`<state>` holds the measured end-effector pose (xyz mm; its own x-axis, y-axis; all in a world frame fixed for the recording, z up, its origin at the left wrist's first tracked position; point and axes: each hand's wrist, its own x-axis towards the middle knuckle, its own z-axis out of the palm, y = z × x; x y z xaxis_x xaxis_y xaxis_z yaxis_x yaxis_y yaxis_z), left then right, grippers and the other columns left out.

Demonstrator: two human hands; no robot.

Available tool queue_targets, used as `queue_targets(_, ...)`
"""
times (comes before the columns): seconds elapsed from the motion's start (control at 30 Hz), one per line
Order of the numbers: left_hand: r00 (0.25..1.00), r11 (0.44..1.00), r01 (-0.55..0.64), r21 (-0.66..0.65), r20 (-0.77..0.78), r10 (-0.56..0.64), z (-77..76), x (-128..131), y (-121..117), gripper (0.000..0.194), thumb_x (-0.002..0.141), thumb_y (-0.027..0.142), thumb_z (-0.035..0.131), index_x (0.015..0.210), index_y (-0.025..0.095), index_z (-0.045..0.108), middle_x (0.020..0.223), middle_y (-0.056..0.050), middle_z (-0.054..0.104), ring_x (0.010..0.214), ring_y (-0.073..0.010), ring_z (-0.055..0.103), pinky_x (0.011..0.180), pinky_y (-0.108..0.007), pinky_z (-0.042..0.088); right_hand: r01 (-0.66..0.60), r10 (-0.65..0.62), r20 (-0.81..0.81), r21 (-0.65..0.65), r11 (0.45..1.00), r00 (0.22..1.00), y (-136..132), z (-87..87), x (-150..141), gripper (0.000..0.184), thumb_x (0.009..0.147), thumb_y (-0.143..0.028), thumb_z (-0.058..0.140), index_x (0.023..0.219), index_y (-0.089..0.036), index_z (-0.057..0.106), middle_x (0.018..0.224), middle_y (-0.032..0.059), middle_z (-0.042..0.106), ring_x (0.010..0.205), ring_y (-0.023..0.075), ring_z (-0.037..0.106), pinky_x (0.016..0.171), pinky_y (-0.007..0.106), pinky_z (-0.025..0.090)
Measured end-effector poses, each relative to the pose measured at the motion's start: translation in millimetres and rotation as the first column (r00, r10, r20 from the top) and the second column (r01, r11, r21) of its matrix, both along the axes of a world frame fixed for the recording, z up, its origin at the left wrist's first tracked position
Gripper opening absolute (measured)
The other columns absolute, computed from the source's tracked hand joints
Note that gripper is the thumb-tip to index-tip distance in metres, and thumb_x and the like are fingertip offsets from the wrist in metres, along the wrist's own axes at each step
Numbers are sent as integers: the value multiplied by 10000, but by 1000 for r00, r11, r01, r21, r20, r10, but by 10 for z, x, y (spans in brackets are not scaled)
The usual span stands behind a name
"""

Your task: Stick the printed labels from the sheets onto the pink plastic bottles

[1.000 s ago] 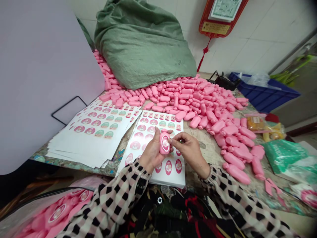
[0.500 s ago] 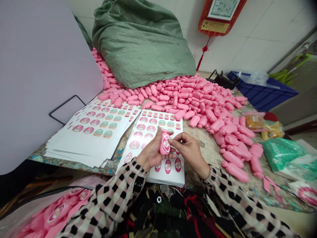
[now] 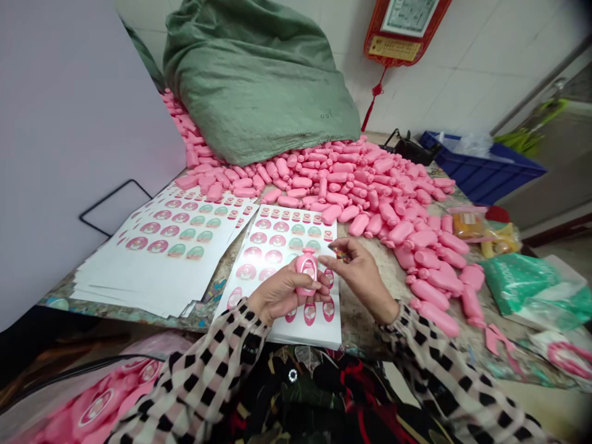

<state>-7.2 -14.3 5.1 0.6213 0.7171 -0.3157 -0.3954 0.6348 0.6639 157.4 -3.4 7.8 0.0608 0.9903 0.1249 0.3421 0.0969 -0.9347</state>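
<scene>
My left hand [image 3: 276, 292] is closed around a small pink plastic bottle [image 3: 306, 269] with an oval label on its face, held upright above a white sticker sheet [image 3: 277, 246]. My right hand [image 3: 359, 275] hovers just right of the bottle, thumb and forefinger pinched near the sheet's right edge; what they hold, if anything, is too small to see. The sheet carries rows of pink and green oval stickers, with some gaps in its lower rows.
A big heap of unlabelled pink bottles [image 3: 370, 191] spills from a green sack [image 3: 259, 80] across the table's back and right. A stack of sticker sheets [image 3: 166, 246] lies at left. A blue crate [image 3: 481, 172] stands behind, green packets [image 3: 522, 283] at right, labelled bottles [image 3: 97, 407] bottom left.
My right hand has left the bottle's label and drawn slightly right and up. My left hand has lowered and tilted the bottle a little. The camera has shifted a bit.
</scene>
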Motion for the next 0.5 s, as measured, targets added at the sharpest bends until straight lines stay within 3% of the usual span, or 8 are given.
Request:
queue_targets(0.1,997,997,72,10,-38,-71,-16,50,-50,224,658,86,659,845,135,545,689,-63,643,684,-195,659,660,-320,522,-27,26,-14,-46,999,1000,-65,-39,-127,509,590,-440,764,1019,-232,584,801,-20,563,664,128,513,589,248,423)
queue_targets(0.23,984,991,127,31,-133,-122,14,53,-163,345,699,208,694,969,183,481,680,-26,624,550,-156,617,507,-273,508,-68,49,-135,-139,988,990,-177,-65,-258,323,668,-480,693,797,-209,575,654,-40,529,547,106,465,502,228,383)
queue_targets(0.33,964,991,118,69,-247,-97,71,-31,-281,392,744,308,671,1050,210,447,732,-23,626,469,-117,561,372,-186,398,-166,149,-155,-105,981,977,-181,-102,-241,293,692,-468,681,726,-198,573,643,-40,525,572,103,465,530,224,380)
queue_targets(0.43,926,997,29,78,-377,3,126,-284,-447,397,797,419,603,1111,217,470,692,-11,614,413,-88,499,334,-163,318,-264,260,-53,-76,962,964,-24,-165,-87,294,691,-465,685,799,-200,617,731,-24,578,653,116,510,591,231,402)
queue_targets(0.5,844,995,-53,80,-529,87,136,-600,-601,469,801,487,571,1192,245,482,630,1,603,410,-103,495,332,-177,312,-193,200,124,-59,979,972,179,-199,99,309,715,-492,651,815,-200,629,749,-10,596,671,133,529,595,242,404)
